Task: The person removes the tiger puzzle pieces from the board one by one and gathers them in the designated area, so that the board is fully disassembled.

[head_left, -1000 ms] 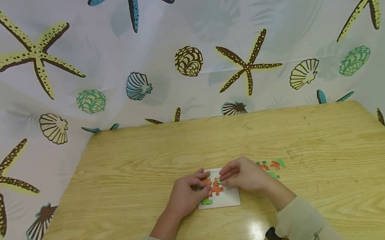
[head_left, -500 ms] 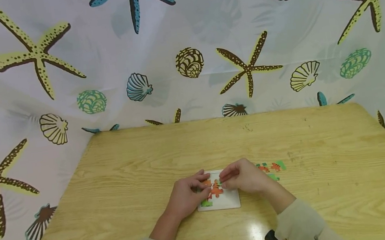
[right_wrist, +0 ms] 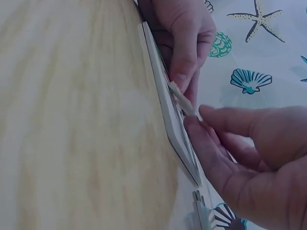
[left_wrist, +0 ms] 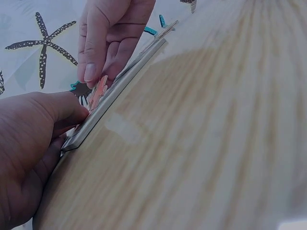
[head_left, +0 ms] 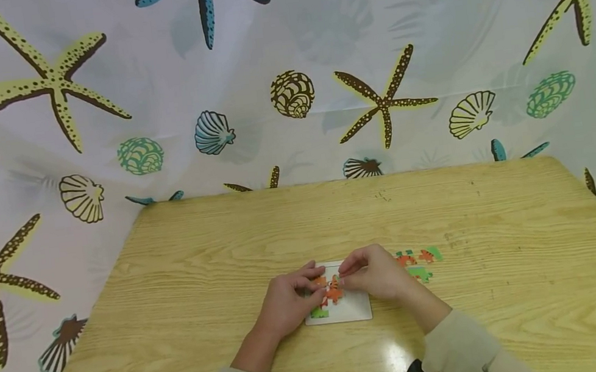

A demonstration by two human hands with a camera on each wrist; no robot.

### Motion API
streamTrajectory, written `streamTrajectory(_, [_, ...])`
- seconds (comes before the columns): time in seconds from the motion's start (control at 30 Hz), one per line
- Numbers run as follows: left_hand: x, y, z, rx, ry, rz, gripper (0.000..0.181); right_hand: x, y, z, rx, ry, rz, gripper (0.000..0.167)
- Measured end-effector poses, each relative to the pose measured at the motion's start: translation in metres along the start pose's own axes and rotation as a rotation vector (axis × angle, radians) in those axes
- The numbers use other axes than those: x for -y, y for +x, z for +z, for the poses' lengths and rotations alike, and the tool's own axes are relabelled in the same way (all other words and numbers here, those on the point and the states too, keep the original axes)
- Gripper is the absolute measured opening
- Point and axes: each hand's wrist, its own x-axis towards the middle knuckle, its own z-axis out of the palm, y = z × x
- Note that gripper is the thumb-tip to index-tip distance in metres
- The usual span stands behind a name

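Note:
A white puzzle board (head_left: 353, 310) lies on the table, with orange and green jigsaw pieces along its left side. My left hand (head_left: 285, 304) holds the board at its left side, its thumb and fingers bent over the pieces there. My right hand (head_left: 378, 272) pinches an orange jigsaw piece (head_left: 334, 291) between thumb and fingertips over the middle of the board. In the right wrist view this jigsaw piece (right_wrist: 181, 98) stands tilted against the board. The left wrist view shows the orange piece (left_wrist: 98, 91) between both hands. My left fingers hide part of the pieces beneath them.
Loose jigsaw pieces lie on the wooden table (head_left: 201, 252) right of the board: an orange and green piece (head_left: 430, 254), a green one (head_left: 421, 273) and an orange one (head_left: 405, 258) partly behind my right hand. A patterned curtain (head_left: 242, 82) hangs behind the table.
My right hand and forearm have shifted slightly left, uncovering more of the green loose piece. The pinched orange piece has turned a little. My left hand stays in place.

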Motion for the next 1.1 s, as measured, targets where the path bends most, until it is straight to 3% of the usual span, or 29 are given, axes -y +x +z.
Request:
streamTrajectory(0.2, [0.000,0.000,-0.001,0.005,-0.011,0.012,0.010,0.003,0.000,0.003,-0.058,0.023,0.050,0.012])
streamTrajectory(0.5, [0.000,0.000,0.000,0.002,-0.008,-0.012,0.009,0.006,-0.005,-0.013,0.026,0.140,0.077,0.030])
streamTrajectory(0.8, [0.003,0.003,0.000,-0.010,-0.012,0.025,0.009,0.010,-0.007,-0.033,0.093,0.149,0.088,0.021])
streamTrajectory(1.1, [0.004,0.002,0.002,-0.015,-0.012,0.021,0.009,0.007,-0.008,-0.043,0.166,0.256,0.120,0.017])
